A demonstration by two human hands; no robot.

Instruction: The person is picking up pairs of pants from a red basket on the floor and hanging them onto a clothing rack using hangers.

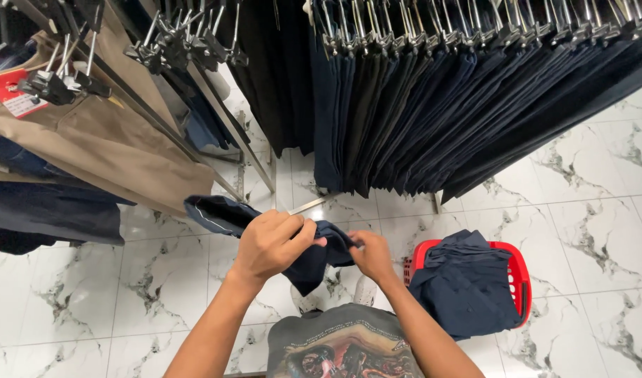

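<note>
My left hand (270, 243) and my right hand (372, 256) both grip a navy pair of trousers (314, 262) in front of my chest. The waistband end (216, 212) sticks out to the left past my left hand, and the rest hangs bunched between the two hands. The hands are close together, almost touching. Below them I see the top of my dark printed T-shirt (345, 346).
A red plastic basket (519, 269) piled with dark navy garments (464, 283) stands on the white marble floor (594, 224) at my right. A long rack of navy trousers on clip hangers (475, 91) hangs ahead. Tan and dark trousers (97, 147) hang on a rack at the left.
</note>
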